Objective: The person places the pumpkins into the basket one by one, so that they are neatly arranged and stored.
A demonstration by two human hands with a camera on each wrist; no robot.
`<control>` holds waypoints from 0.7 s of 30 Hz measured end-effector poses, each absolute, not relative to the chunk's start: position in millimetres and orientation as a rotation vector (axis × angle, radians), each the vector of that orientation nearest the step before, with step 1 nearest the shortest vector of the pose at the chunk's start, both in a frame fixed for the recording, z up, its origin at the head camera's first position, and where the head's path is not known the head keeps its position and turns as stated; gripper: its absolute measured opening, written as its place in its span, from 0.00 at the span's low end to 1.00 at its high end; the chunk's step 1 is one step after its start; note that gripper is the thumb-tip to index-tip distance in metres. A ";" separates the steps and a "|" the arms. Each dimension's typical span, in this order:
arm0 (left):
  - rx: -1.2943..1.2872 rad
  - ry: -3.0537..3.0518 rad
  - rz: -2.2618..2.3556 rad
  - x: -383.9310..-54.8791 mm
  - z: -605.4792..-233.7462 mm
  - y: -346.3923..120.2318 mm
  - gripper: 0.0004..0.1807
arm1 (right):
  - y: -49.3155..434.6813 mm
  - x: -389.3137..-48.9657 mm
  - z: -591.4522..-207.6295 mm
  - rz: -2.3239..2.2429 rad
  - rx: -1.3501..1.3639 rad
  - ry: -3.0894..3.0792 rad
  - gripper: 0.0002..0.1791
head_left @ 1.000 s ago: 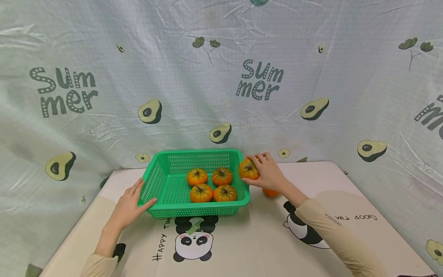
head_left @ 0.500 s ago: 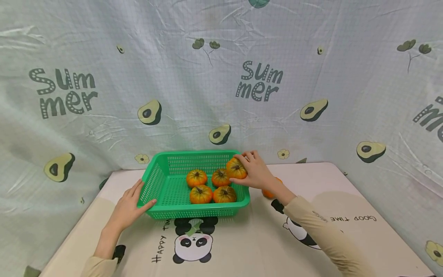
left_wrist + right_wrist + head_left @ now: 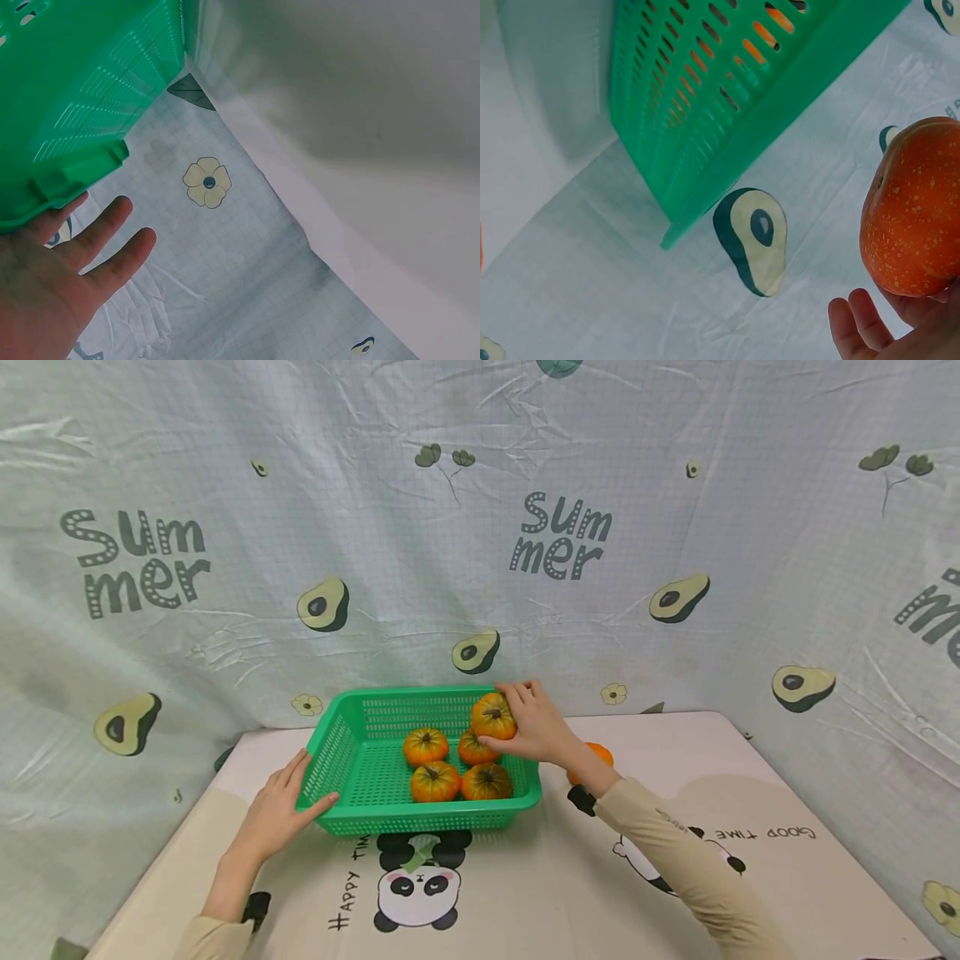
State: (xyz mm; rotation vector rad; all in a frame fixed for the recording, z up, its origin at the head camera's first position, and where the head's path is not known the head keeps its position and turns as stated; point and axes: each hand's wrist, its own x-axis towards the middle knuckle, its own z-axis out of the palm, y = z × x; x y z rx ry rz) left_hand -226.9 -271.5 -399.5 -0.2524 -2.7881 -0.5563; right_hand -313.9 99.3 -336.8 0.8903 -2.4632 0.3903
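Note:
In the head view my right hand [image 3: 534, 727] grips a small orange-green pumpkin [image 3: 493, 717] over the right part of a green plastic basket [image 3: 431, 808]. The right wrist view shows this pumpkin's speckled orange underside [image 3: 919, 217] near the basket's slotted wall [image 3: 697, 112]. Several more pumpkins sit in the basket; one pumpkin [image 3: 474, 748] lies partly hidden below the held one. At the basket's left end is my left hand [image 3: 276, 806], thumb toward the front rim. Its fingers [image 3: 101, 229] are extended and spread at the rim in the left wrist view.
Another orange pumpkin [image 3: 600, 755] is on the table right of the basket, partly covered by my right wrist. The table [image 3: 525, 893] has printed pandas and lettering. A patterned cloth [image 3: 420, 543] hangs behind and at the sides.
My right hand has carried the pumpkin leftward from the basket's right rim to over the inside. More of the pumpkin on the table now shows. My left hand has stayed in place.

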 end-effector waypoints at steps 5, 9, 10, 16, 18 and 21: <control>-0.251 -2.791 -0.557 -226.5 -399.3 -271.6 0.46 | 89.4 -316.0 -333.2 0.413 0.862 -2.504 0.40; -0.250 -2.793 -0.562 -226.0 -399.7 -272.3 0.46 | 81.3 -317.2 -330.0 0.398 0.872 -2.530 0.40; -0.251 -2.793 -0.562 -226.2 -399.6 -272.2 0.46 | 79.6 -318.0 -329.6 0.388 0.877 -2.533 0.40; -0.251 -2.796 -0.557 -226.2 -399.1 -272.8 0.46 | 70.1 -322.8 -326.6 0.375 0.866 -2.560 0.40; -0.251 -2.800 -0.556 -226.1 -399.1 -272.6 0.46 | 67.2 -324.1 -325.1 0.391 0.855 -2.574 0.39; -0.250 -2.804 -0.558 -226.3 -399.0 -271.8 0.46 | 63.0 -327.9 -323.2 0.374 0.835 -2.593 0.40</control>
